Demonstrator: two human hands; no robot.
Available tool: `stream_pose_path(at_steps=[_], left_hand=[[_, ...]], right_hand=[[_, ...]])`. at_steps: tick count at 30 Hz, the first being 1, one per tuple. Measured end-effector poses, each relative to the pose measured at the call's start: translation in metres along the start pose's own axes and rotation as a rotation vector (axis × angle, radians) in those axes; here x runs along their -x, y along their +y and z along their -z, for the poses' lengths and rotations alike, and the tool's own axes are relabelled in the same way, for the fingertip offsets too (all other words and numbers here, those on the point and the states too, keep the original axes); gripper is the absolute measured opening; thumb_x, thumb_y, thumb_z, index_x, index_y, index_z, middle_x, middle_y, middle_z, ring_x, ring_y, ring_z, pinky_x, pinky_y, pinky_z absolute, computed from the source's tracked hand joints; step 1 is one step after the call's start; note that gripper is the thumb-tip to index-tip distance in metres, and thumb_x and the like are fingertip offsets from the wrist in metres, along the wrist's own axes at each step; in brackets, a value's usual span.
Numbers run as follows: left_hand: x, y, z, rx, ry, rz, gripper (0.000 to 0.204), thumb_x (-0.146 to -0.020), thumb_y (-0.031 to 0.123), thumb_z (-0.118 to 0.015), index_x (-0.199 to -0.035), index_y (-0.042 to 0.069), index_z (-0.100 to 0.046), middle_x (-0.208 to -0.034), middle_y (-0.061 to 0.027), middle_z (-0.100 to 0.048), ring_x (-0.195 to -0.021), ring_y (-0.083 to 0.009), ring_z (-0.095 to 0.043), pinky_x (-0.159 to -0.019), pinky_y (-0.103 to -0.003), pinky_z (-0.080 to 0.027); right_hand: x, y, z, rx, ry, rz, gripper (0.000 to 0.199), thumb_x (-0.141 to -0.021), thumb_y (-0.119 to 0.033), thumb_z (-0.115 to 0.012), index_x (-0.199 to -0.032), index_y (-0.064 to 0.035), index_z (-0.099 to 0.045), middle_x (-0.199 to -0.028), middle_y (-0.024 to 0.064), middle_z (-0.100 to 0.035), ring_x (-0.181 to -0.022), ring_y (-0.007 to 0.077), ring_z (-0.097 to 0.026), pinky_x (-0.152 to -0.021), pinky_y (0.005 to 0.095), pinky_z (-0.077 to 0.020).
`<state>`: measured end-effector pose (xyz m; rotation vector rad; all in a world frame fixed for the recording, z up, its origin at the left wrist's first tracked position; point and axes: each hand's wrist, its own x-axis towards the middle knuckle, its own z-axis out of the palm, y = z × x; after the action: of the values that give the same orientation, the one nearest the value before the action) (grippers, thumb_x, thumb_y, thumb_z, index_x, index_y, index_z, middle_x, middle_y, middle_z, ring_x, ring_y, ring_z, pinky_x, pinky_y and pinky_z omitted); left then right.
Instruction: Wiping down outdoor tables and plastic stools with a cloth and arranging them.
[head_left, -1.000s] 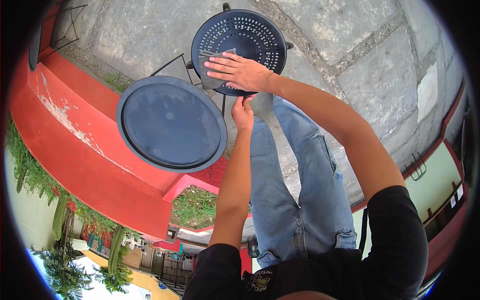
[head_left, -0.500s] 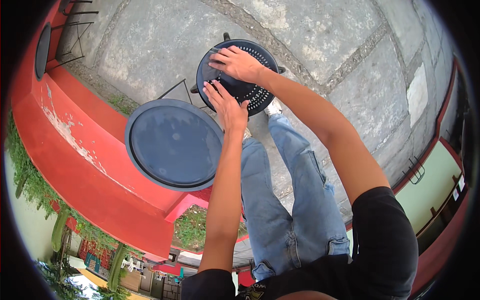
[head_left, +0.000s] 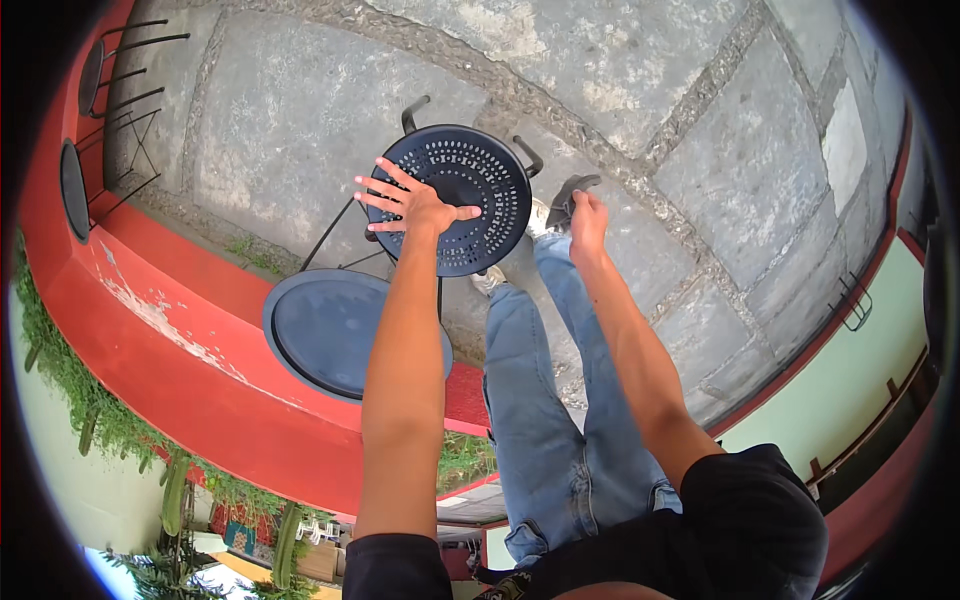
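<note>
A black metal stool (head_left: 490,180) with a round seat, patterned with rings of small holes, stands on the paving in front of me. My left hand (head_left: 418,208) lies over the left part of its seat, fingers spread wide and the thumb pointing right. Whether the palm presses on the metal I cannot tell. Right of the stool, my right hand (head_left: 588,225) is closed around a dark grey cloth (head_left: 568,202). The cloth bunches up above my fist, close to my shoe.
A round dark table (head_left: 325,325) with a raised rim stands to the left, partly behind my left forearm. Beyond it curves a low red wall (head_left: 200,340) with peeling paint. More black stools (head_left: 75,190) stand at the far left. Grey stone paving (head_left: 310,120) covers the ground.
My right hand has left the seat and moved right and nearer, carrying the cloth. My left hand has shifted slightly left and spread its fingers. The stool appears lower in view.
</note>
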<state>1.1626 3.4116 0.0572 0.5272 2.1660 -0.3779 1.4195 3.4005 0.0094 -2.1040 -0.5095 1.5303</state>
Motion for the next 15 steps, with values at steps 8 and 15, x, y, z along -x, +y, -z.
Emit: stream_pose_path(at_steps=[8,15], left_hand=[[-0.010,-0.007,-0.007,-0.031,0.002,0.040,0.195,-0.042,0.047,-0.110,-0.155,0.007,0.044,-0.157,-0.0380,0.047,-0.151,-0.0510,0.041,-0.118,-0.081,-0.001],[-0.011,-0.025,0.002,-0.032,0.033,0.018,0.195,-0.041,0.048,-0.110,-0.156,0.005,0.042,-0.158,-0.0398,0.044,-0.152,-0.0539,0.037,-0.116,-0.084,-0.001]], right_hand=[[-0.055,-0.003,-0.038,-0.686,-0.335,-0.601,0.029,-0.112,-0.009,-0.039,-0.124,0.0031,-0.062,-0.119,0.0124,-0.073,-0.108,0.0279,-0.071,-0.101,0.0433,-0.0591],[-0.060,-0.003,-0.087,-0.567,-0.342,-0.773,0.028,-0.109,-0.035,-0.064,-0.107,-0.0090,-0.072,-0.105,0.0085,-0.077,-0.093,0.0209,-0.073,-0.082,0.0394,-0.0618]])
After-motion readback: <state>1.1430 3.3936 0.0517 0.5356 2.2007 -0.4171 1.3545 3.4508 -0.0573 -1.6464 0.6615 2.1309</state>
